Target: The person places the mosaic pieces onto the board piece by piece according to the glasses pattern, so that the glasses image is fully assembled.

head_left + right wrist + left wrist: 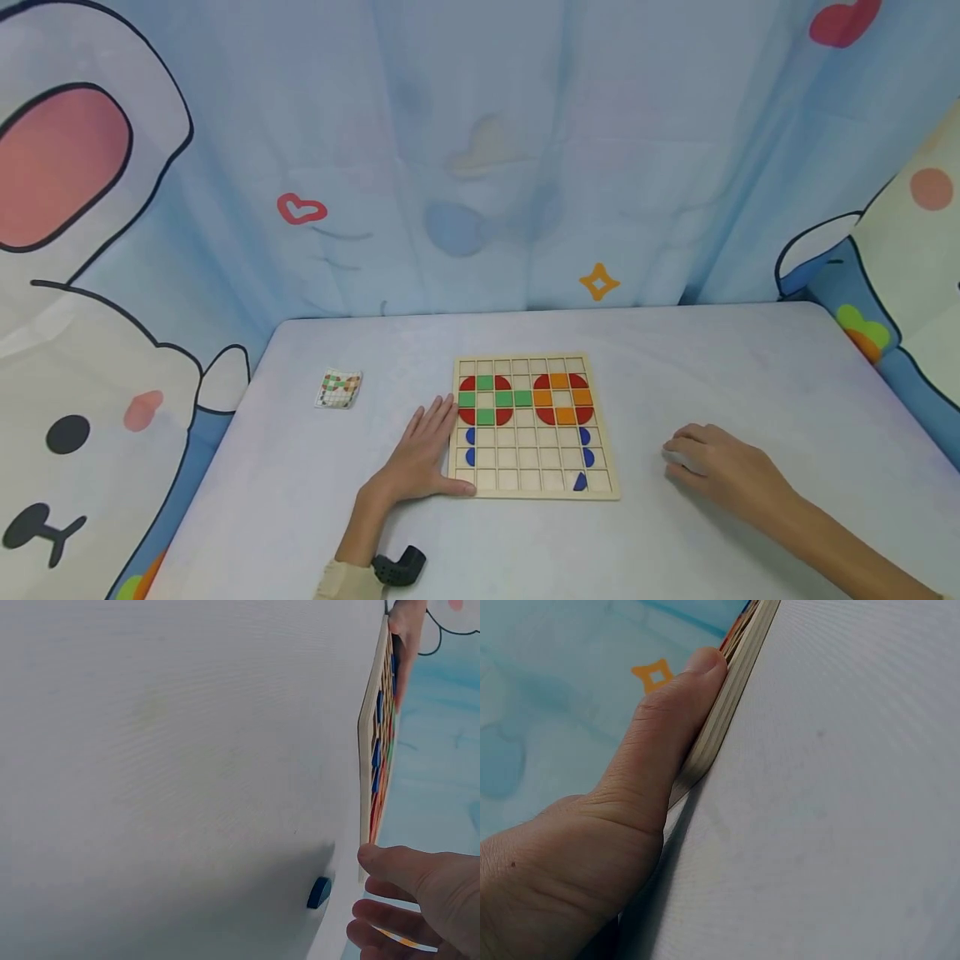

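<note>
A wooden grid board lies at the table's middle. It bears two rings of red quarter-circles, one with green squares and one with orange squares, plus several blue pieces lower down. My left hand lies flat on the table with straight fingers against the board's left edge. Its thumb presses the board's side. My right hand rests on the table right of the board, fingers loosely curled. A small blue piece lies on the table just beside its fingers, apart from them.
A small pattern card lies on the table to the left of the board. The white table is ringed by a pale blue cartoon curtain at the back and both sides.
</note>
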`<state>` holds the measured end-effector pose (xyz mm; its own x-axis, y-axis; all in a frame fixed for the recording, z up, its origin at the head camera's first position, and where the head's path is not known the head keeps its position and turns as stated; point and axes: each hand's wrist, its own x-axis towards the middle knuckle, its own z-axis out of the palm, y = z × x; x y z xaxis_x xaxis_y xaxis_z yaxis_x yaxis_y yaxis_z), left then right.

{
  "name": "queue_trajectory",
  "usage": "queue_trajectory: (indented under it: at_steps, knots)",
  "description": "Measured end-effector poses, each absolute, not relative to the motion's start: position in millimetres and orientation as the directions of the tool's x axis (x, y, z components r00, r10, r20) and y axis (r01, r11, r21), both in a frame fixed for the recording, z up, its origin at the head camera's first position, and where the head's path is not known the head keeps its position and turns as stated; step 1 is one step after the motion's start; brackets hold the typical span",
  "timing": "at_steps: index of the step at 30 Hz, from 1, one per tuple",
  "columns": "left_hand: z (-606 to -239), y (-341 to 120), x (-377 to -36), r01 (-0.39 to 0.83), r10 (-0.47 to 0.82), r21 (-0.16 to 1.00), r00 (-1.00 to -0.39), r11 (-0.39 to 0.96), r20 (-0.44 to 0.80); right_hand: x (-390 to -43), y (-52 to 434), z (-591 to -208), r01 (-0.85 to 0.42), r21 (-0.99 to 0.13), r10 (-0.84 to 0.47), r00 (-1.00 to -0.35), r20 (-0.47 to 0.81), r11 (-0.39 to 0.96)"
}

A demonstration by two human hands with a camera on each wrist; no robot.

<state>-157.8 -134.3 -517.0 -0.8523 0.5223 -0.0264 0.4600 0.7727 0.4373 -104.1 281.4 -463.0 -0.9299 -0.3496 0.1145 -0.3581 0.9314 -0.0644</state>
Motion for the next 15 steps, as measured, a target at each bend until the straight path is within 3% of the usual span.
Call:
queue_trajectory:
  at_steps: [10,15]
  knots:
    - [-517,-134,-158,0.459,0.518,0.424,-0.855,0.78,-0.029,-100,296,-468,-0.283,-0.059,-0.285,-0.958,-0.04,0.957]
    - [-518,-134,-158,0.46,0.52,0.424,-0.854,0.78,-0.029,-99,297,-475,-0.313,-0.053,-0.315,-0.948,-0.038,0.948]
